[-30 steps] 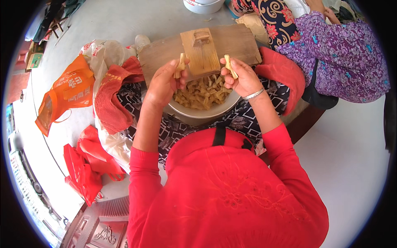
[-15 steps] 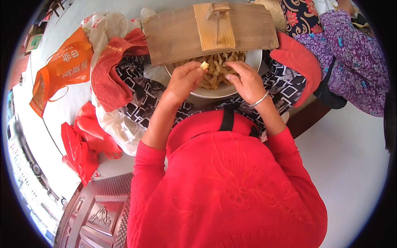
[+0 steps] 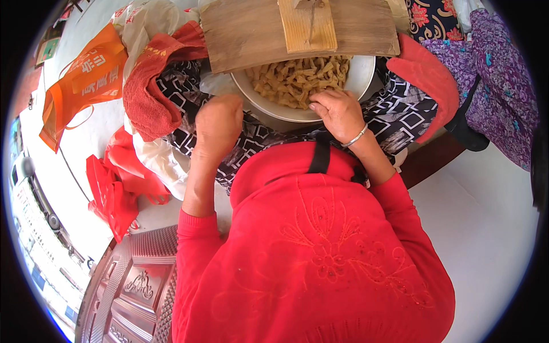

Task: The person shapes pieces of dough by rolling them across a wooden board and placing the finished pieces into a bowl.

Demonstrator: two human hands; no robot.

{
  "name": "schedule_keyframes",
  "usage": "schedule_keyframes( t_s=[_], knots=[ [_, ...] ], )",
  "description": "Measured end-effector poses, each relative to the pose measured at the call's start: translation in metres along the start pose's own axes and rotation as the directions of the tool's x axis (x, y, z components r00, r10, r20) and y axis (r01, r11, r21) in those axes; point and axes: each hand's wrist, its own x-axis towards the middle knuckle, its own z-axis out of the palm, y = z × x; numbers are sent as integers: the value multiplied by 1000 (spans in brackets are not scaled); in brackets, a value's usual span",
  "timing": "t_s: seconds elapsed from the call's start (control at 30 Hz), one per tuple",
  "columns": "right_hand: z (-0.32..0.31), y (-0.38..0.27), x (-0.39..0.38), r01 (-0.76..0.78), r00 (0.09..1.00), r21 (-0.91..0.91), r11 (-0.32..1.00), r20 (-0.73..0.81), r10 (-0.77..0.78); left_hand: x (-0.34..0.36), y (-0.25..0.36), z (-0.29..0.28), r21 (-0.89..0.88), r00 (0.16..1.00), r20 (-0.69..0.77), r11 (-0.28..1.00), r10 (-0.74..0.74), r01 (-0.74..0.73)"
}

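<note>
A round metal basin [image 3: 366,77] sits between my knees, holding a heap of brownish-yellow cut strips [image 3: 303,80] that look like dried or pickled vegetable. My left hand [image 3: 219,127] is closed in a fist over my left thigh, left of the basin and apart from it; anything inside it is hidden. At the basin's near right rim is my right hand [image 3: 340,115], thumb and fingers drawn together; what they hold, if anything, does not show. Across the far side of the basin lies a wooden board [image 3: 246,37] with a paler wooden block [image 3: 309,28] fixed on it.
Red towels [image 3: 151,108] drape over both knees. To the left are an orange bag [image 3: 86,86], a red bag [image 3: 123,183] and white plastic bags [image 3: 166,166]. A carved dark red panel [image 3: 140,288] stands lower left. Purple patterned cloth [image 3: 497,97] is at far right.
My left hand, which pinched a small pale piece above the basin, has moved left and closed. My right hand has drawn its fingers together by the rim. The view has shifted slightly.
</note>
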Motion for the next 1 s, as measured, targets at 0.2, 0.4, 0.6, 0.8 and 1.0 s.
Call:
schedule_keyframes(
  t_s=[0.2, 0.4, 0.6, 0.8, 1.0],
  knots=[
    [7, 1, 3, 14, 998, -99, 995, -67, -21, -16, 12, 84, 255, 849, 528, 957, -18, -138],
    [10, 1, 0, 40, 994, -88, 995, -102, -49, 17, -22, 159, 74, 890, 386, 970, -242, 232],
    [13, 9, -7, 22, 982, -96, 995, -186, -39, 43, -42, 235, 131, 990, -22, 982, 140, -136],
    [6, 2, 2, 41, 944, -166, 985, -315, -92, 48, -39, 240, 233, 974, 227, 972, -16, -38],
    [27, 8, -6, 31, 968, -171, 985, -241, -72, 52, -37, 235, 269, 963, 265, 963, -56, -18]
  ],
)
